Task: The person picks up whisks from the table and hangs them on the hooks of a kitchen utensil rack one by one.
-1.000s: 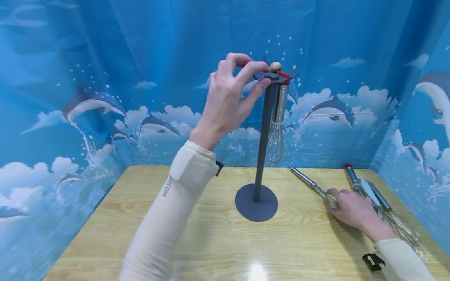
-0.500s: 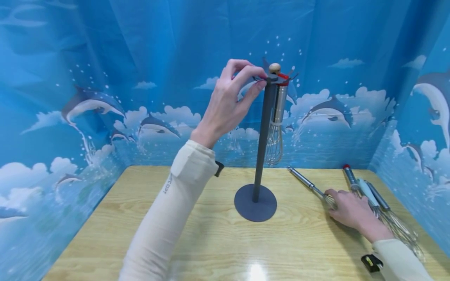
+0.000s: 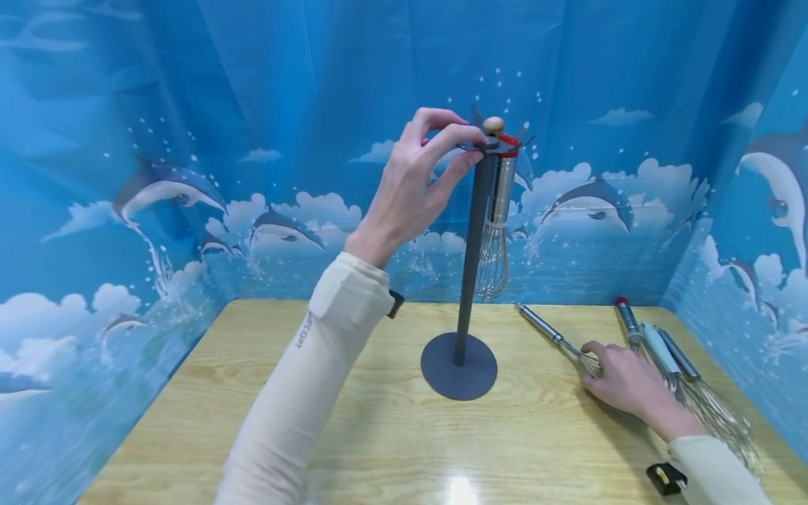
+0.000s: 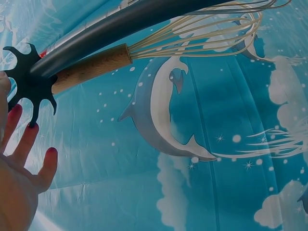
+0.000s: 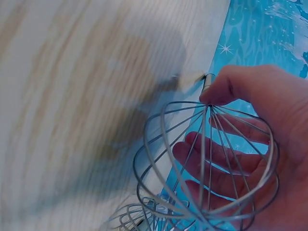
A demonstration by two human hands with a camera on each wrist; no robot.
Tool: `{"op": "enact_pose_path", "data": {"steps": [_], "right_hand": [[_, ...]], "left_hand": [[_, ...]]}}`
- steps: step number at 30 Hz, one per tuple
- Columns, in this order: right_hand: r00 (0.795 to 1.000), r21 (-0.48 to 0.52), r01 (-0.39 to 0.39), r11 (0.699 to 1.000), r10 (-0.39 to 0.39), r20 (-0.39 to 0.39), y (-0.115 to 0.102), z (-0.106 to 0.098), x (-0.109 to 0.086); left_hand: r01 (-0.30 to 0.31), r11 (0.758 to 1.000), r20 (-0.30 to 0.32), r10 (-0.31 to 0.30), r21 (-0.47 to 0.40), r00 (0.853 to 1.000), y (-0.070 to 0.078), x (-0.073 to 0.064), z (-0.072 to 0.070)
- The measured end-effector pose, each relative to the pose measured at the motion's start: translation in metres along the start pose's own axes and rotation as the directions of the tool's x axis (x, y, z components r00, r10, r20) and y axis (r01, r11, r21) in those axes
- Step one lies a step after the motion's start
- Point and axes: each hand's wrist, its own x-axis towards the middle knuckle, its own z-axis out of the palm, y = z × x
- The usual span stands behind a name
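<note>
My left hand point(image 3: 413, 179) pinches the edge of the hooked top of a dark whisk stand point(image 3: 470, 259), thumb below and index finger above. The left wrist view shows this hooked disc point(image 4: 29, 79) with curved prongs. A metal-handled whisk point(image 3: 503, 189) with a red end hangs from the stand, and a wooden-handled whisk point(image 4: 91, 70) hangs beside it. At the right of the table, my right hand point(image 3: 621, 379) holds a steel whisk point(image 3: 543, 322) where the wires meet the handle. In the right wrist view its wire loops point(image 5: 204, 163) stand in front of my fingers, with the handle mostly hidden.
Several more whisks lie at the right edge of the table point(image 3: 353, 435): one with a red end point(image 3: 628, 319), one with a light blue handle point(image 3: 661, 348) and one with a grey handle point(image 3: 680, 354). A blue dolphin-print curtain point(image 3: 252, 140) encloses the back and sides.
My left hand dips slightly, and the stand's hooked top appears at a flatter angle. My right hand shifts a little left on the whisk, which stays in nearly the same place.
</note>
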Motion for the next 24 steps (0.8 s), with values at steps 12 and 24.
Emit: {"op": "enact_pose_path", "data": {"steps": [12, 24], "right_hand": [[1.000, 0.061, 0.006, 0.998, -0.006, -0.002, -0.005, 0.000, -0.002], [0.999, 0.077, 0.011, 0.997, -0.008, -0.032, -0.012, -0.002, -0.007]], "left_hand": [[0.003, 0.999, -0.005, -0.003, 0.033, 1.000, 0.003, 0.000, 0.001], [0.024, 0.998, 0.011, -0.024, 0.056, 1.000, 0.007, 0.001, 0.000]]}}
